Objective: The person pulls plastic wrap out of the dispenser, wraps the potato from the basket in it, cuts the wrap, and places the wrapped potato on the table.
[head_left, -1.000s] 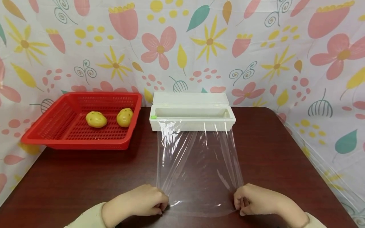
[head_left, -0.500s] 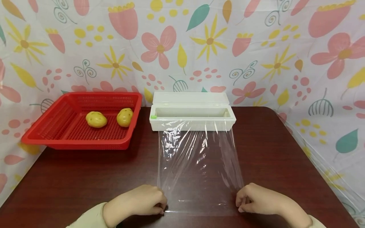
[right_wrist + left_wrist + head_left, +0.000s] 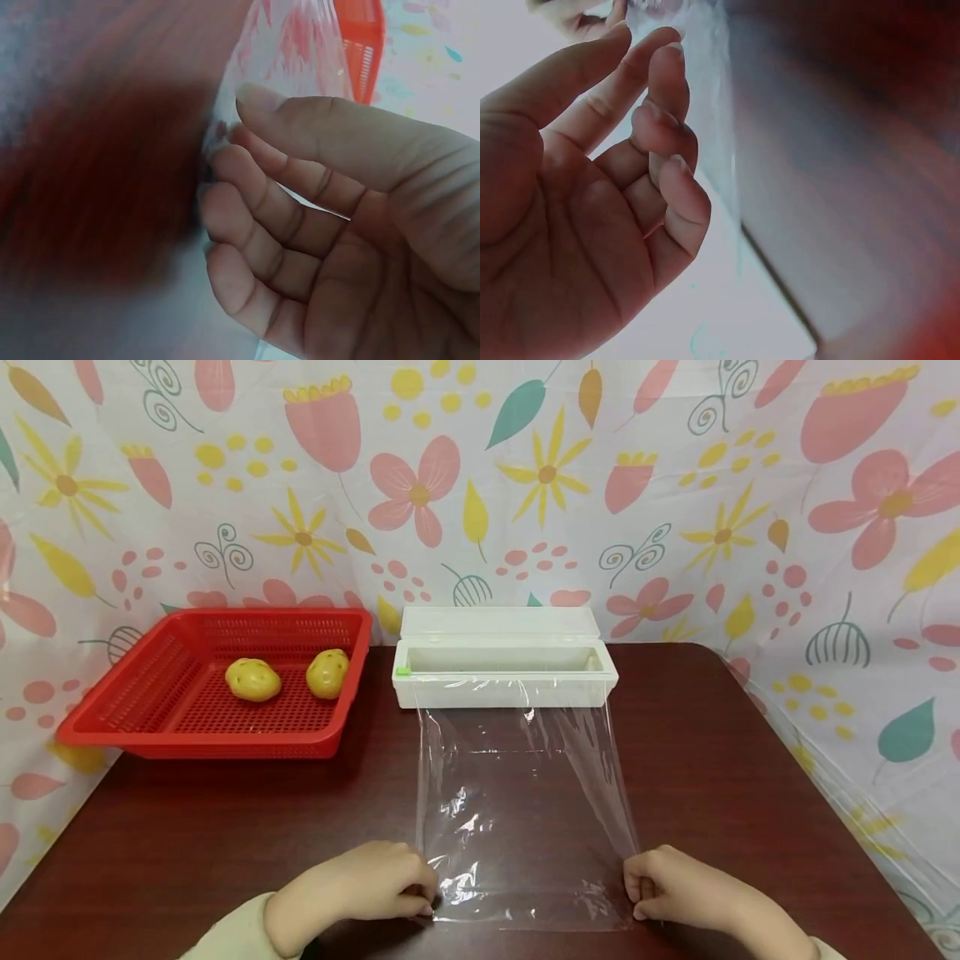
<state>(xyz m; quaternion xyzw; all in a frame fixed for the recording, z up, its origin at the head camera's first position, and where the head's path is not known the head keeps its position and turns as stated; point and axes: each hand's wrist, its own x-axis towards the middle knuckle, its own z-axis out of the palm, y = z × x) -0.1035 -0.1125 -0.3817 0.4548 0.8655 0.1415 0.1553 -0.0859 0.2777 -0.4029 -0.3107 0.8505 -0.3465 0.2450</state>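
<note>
A sheet of clear plastic wrap (image 3: 517,810) stretches from the front of a white dispenser box (image 3: 502,693) down toward the near side of the table. My left hand (image 3: 367,883) pinches its near left corner between thumb and fingers. At the near right corner, my right hand (image 3: 686,889) pinches the wrap the same way. The box has its lid (image 3: 498,621) raised at the back and a small green slider (image 3: 402,672) at the left of its front edge. In the right wrist view the wrap (image 3: 292,52) runs up beyond the thumb tip.
A red plastic basket (image 3: 232,739) stands at the back left of the dark wooden table (image 3: 735,760), holding two potatoes, one near the middle (image 3: 253,680) and one by the right wall (image 3: 327,673). Behind the table hangs a flower-patterned cloth (image 3: 480,485).
The wrap has flattened between the hands; its diagonal creases have eased and its near edge lies straighter. My right hand has shifted slightly right. Box and basket stay put.
</note>
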